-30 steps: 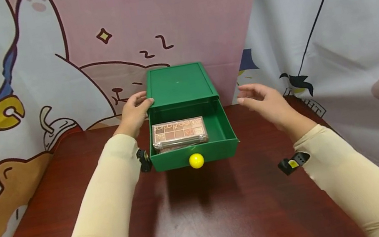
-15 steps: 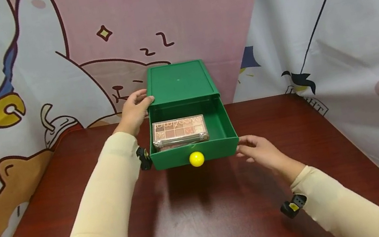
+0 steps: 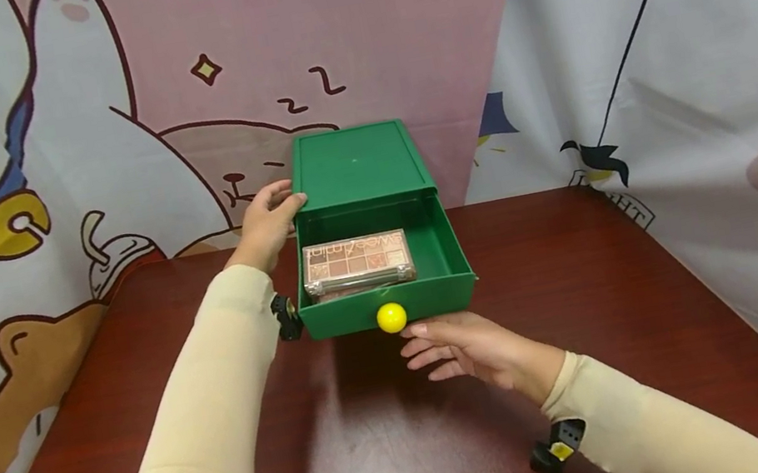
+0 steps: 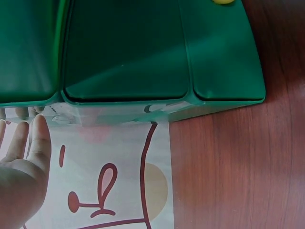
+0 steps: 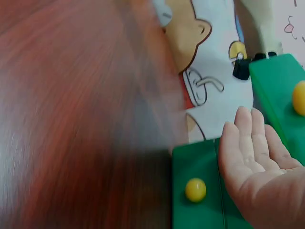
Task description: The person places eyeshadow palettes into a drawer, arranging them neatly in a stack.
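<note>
A green drawer box point(image 3: 356, 160) stands at the back of the table, its upper drawer point(image 3: 436, 239) pulled out. Inside that drawer, on its left, lies an eyeshadow palette point(image 3: 356, 261) with a clear lid, over something mostly hidden beneath it. A yellow knob point(image 3: 392, 318) sits on the drawer's front. My left hand point(image 3: 270, 220) rests against the box's left side, thumb at the top edge; straight fingers point(image 4: 40, 138) touch the side in the left wrist view. My right hand point(image 3: 470, 347) is below the drawer front, thumb near the knob, fingers extended and holding nothing.
In the right wrist view a lower drawer front point(image 5: 181, 167) with its own yellow knob point(image 5: 195, 190) shows under the pulled-out drawer. The reddish-brown wooden table point(image 3: 584, 276) runs to a printed cartoon cloth point(image 3: 386, 15) at the back and sides.
My right hand has come down from the right of the box, past the drawer's right corner, to below its front by the knob. My left hand, drawer and palette keep their places.
</note>
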A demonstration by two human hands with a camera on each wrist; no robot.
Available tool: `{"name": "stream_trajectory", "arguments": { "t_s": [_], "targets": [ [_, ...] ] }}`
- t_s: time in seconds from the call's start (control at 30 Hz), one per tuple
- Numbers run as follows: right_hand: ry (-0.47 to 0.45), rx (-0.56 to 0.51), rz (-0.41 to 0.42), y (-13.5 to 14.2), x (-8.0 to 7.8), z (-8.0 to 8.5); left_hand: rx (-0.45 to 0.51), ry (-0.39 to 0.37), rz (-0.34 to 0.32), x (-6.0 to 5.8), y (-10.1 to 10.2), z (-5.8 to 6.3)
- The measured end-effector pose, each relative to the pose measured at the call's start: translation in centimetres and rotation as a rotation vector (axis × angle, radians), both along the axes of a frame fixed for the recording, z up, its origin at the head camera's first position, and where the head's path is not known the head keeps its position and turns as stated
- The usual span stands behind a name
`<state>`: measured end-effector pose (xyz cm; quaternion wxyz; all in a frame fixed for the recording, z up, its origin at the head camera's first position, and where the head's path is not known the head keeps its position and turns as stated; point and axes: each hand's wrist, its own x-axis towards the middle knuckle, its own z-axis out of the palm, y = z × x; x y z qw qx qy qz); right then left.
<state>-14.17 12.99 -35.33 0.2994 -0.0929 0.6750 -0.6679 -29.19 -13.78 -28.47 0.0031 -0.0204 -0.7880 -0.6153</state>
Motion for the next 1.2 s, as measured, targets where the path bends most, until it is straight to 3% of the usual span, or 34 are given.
{"name": "stream_trajectory", "arguments": {
  "t_s": [0.2,0.4,0.7,0.93,1.2],
  "targets": [
    [-0.132,-0.157,0.054,-1.7,0.5,0.7,0.008,0.010,-0.004,0.0,0.0,0.0],
    [-0.228,-0.336,-0.043,-3.1,0.6,1.4,-0.013,0.005,-0.023,0.1,-0.6,0.1],
    [-0.244,-0.363,-0.221,-5.0,0.4,2.3,-0.082,0.034,-0.070,0.5,-1.1,0.8],
    [-0.226,-0.371,-0.351,-5.7,-1.2,2.6,-0.140,0.004,-0.113,0.4,-0.8,1.4],
    [-0.231,-0.424,-0.455,-6.7,-3.7,3.3,-0.190,0.001,-0.108,0.5,-0.6,1.9]
  ]
}}
